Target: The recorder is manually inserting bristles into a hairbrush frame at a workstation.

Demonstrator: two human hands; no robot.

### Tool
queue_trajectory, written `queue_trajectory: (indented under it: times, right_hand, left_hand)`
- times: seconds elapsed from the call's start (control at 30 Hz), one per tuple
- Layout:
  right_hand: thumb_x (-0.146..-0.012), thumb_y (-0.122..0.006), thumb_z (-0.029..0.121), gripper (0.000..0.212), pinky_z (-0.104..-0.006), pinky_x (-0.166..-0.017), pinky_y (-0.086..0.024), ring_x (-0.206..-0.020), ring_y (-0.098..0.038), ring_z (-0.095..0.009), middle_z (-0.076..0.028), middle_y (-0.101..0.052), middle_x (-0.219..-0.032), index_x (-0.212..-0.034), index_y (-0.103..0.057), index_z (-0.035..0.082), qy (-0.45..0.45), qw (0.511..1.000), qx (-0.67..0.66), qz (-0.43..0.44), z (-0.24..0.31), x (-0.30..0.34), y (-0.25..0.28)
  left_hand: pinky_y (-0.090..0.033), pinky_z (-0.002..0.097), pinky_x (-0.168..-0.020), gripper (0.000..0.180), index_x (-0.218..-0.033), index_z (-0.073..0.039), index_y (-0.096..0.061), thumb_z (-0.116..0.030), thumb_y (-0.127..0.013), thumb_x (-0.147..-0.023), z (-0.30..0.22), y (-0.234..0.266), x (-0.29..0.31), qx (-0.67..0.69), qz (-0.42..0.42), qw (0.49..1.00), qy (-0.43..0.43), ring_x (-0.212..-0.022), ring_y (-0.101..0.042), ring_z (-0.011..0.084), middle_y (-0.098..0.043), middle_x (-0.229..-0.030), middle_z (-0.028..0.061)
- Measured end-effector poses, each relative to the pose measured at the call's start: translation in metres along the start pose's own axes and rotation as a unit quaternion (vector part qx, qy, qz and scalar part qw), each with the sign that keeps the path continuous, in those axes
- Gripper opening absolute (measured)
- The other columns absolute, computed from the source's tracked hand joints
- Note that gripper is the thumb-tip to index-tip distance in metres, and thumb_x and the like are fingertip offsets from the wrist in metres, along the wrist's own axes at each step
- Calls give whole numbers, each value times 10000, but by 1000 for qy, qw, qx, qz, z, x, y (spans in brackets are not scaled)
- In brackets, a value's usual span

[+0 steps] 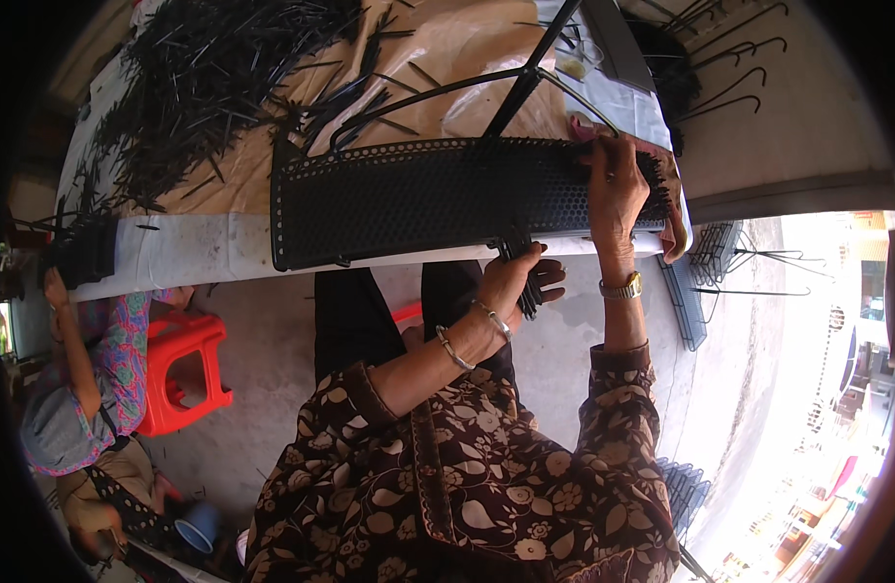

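Observation:
A long black perforated metal tray point(418, 199) lies along the table's near edge, with rows of round holes. My left hand point(509, 284) is closed around a bundle of thin black strips point(528, 282), just below the tray's near edge. Over the tray's right end, my right hand point(618, 185) is pinched with its fingertips down at the holes near the far rim. What sits between those fingertips is too small to make out. Beside it, short black strip ends point(654, 180) stick up in a dense cluster.
A large heap of loose black strips point(214, 78) covers the table's far left. A black metal frame point(528, 73) stands behind the tray. At left, another person point(117, 360) works beside a red plastic stool point(190, 374). Hooked black rods point(749, 73) and wire racks point(715, 253) lie at right.

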State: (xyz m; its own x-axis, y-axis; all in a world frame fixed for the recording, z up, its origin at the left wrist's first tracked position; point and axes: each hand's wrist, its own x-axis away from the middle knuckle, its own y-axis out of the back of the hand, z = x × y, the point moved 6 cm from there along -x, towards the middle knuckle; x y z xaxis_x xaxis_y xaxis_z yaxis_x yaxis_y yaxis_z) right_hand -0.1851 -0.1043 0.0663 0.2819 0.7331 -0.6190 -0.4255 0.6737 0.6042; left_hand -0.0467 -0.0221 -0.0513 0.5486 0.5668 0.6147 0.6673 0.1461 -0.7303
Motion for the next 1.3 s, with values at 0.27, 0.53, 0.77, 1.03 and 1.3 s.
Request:
queue_trajectory:
  times: [0.27, 0.53, 0.77, 1.03, 1.3]
  right_hand:
    - [-892, -575, 84, 89, -348, -561, -487, -663, -661, -271, -117, -651, -724, -969, -562, 39, -4, 1000, 17, 10, 7, 0, 0]
    - [-893, -567, 81, 104, -364, -553, -475, -643, -645, -284, -129, -628, -710, -985, -575, 32, -21, 998, -7, 63, -4, 3, -7]
    - [-853, -616, 93, 109, -367, -648, -491, -738, -640, -307, -122, -637, -832, -959, -636, 84, 77, 993, 44, 78, 10, -9, -9]
    - [-862, -636, 132, 144, -272, -681, -482, -712, -637, -161, -89, -663, -814, -996, -657, 85, 3, 992, -81, 99, -6, -7, -16]
    - [-870, -634, 139, 128, -267, -698, -487, -773, -668, -151, -86, -678, -847, -979, -656, 74, -10, 993, -12, 118, -11, -11, -17]
  left_hand:
    - [-556, 428, -767, 203, -1065, -47, -552, -200, -543, -932, 0, 0, 1, 9, -9, 1000, -7, -899, -657, 294, -640, -985, 166]
    - [-550, 357, -597, 180, -1012, -42, -558, -191, -568, -912, -3, 0, 10, 11, -34, 999, -22, -801, -671, 250, -650, -869, 125]
    - [-538, 346, -584, 187, -965, -30, -610, -208, -594, -909, -3, 4, 9, -20, -29, 998, -44, -626, -598, 174, -623, -739, 85]
    - [-537, 331, -529, 217, -949, -32, -585, -228, -646, -878, -10, -6, 16, -4, 12, 998, -68, -602, -642, 211, -640, -729, 105]
    - [-555, 324, -535, 219, -938, -38, -572, -231, -652, -873, -9, -7, 18, -19, 8, 998, -54, -688, -689, 258, -666, -791, 134]
